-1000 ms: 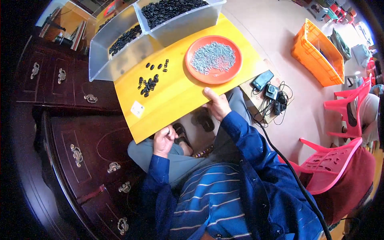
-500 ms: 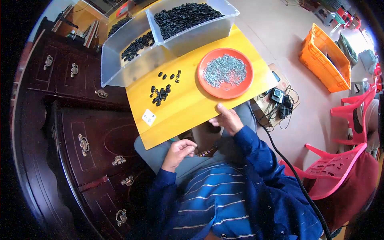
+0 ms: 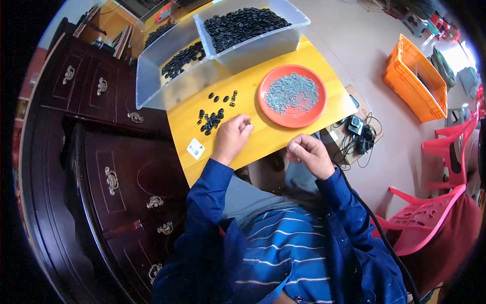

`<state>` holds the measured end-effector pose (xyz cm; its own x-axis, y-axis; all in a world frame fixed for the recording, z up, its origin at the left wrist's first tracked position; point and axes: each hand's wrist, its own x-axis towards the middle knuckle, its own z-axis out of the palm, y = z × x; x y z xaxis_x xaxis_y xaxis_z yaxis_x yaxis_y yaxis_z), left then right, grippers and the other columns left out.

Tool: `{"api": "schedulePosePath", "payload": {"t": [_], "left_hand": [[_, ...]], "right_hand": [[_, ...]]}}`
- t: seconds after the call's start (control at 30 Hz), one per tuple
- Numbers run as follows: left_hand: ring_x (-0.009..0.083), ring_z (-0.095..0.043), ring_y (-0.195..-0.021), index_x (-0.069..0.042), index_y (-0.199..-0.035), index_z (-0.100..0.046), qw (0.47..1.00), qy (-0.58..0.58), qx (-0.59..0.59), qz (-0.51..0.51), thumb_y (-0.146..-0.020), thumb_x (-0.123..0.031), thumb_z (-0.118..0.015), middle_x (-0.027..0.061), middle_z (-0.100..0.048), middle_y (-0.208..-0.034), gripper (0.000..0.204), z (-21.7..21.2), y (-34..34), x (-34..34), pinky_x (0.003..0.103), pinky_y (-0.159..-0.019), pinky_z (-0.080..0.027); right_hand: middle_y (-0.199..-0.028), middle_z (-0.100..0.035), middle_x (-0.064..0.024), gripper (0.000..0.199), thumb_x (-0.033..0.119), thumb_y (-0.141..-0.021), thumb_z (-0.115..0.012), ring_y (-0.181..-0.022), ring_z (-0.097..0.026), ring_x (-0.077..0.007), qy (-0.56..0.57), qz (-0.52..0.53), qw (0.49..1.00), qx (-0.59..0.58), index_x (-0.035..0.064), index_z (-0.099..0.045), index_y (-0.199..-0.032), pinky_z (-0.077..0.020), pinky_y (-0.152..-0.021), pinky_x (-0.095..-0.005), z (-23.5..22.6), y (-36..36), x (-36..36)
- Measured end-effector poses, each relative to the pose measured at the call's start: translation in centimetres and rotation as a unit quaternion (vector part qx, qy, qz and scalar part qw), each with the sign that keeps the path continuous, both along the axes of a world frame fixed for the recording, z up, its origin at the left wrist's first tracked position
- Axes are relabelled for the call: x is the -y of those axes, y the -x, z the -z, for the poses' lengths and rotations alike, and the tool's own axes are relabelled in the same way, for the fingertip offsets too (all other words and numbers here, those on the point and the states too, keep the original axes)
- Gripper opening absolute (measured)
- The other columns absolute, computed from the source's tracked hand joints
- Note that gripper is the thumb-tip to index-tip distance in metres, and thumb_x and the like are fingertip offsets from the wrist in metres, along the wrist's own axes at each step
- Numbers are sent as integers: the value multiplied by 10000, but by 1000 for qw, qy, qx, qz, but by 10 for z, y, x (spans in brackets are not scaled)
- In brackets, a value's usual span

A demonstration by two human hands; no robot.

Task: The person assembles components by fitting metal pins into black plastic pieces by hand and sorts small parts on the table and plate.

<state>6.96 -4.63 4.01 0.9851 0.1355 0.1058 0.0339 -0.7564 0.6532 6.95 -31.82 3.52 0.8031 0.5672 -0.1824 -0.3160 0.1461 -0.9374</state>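
Note:
Over the yellow tabletop (image 3: 243, 106), my left hand (image 3: 233, 137) is closed, with a dark bit, seemingly a small black oval piece (image 3: 248, 123), at its fingertips. Just left of it lies a loose pile of black oval pieces (image 3: 211, 121), with several more scattered behind. My right hand (image 3: 310, 153) is closed in a pinch by the table's near edge, below the orange-red plate (image 3: 267, 109). Whatever its fingers hold is hidden. Many small silvery screw-like pins (image 3: 291, 92) cover the plate's middle.
Clear plastic bins (image 3: 253, 57) with black pieces stand at the back. A small white card (image 3: 195, 148) lies at the table's left. Dark drawers (image 3: 109, 202) flank me on the left. Rightward are a cabled device (image 3: 356, 125), an orange crate (image 3: 412, 76) and a pink chair (image 3: 420, 218).
My left hand has moved from above my lap forward onto the tabletop beside the black pile. My right hand has shifted slightly right, and its fingers have closed into a pinch.

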Motion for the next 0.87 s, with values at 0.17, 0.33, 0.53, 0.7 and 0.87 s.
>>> {"api": "schedulePosePath", "payload": {"t": [0.17, 0.33, 0.53, 0.7, 0.87], "left_hand": [[260, -627, -729, -75, -1105, -671, 989, -71, 127, 10, -808, -151, -752, 86, -613, -820, 317, -17, -8, 29, 385, -671, -523], [296, -597, -913, -79, -1060, -675, 958, -107, 203, 174, -775, -169, -742, 95, -598, -941, 305, -38, -18, 74, 418, -813, -492], [302, -552, -982, -67, -976, -699, 944, -171, 161, 232, -752, -240, -743, 106, -573, -965, 287, -29, -37, 92, 436, -872, -453], [303, -553, -990, -61, -882, -693, 942, -176, 159, 237, -744, -242, -752, 104, -580, -965, 235, -20, -40, 93, 438, -869, -455], [305, -556, -1004, -62, -896, -678, 940, -183, 152, 247, -713, -246, -784, 99, -590, -972, 280, -16, -41, 89, 442, -873, -458]], "right_hand": [[-839, -673, -31, 191, 224, -1005, -605, -736, -627, -92, 0, 106, 994, -6, 34, -627, -1000, -517, -683, -242, 16, -3, 6], [-859, -677, -28, 174, 215, -1004, -602, -740, -621, -87, -15, 141, 989, -46, 42, -619, -1004, -511, -685, -238, 36, 5, -1], [-840, -670, -25, 169, 212, -1004, -602, -729, -616, -91, -20, 133, 990, -49, 44, -615, -984, -511, -673, -240, 51, 15, -4], [-839, -670, -29, 162, 202, -998, -608, -731, -618, -93, -7, 140, 988, -64, 41, -614, -983, -516, -679, -243, 52, 14, 0], [-844, -673, -32, 158, 198, -994, -612, -734, -621, -95, -12, 142, 988, -62, 40, -617, -988, -518, -685, -244, 52, 14, 2]]}}
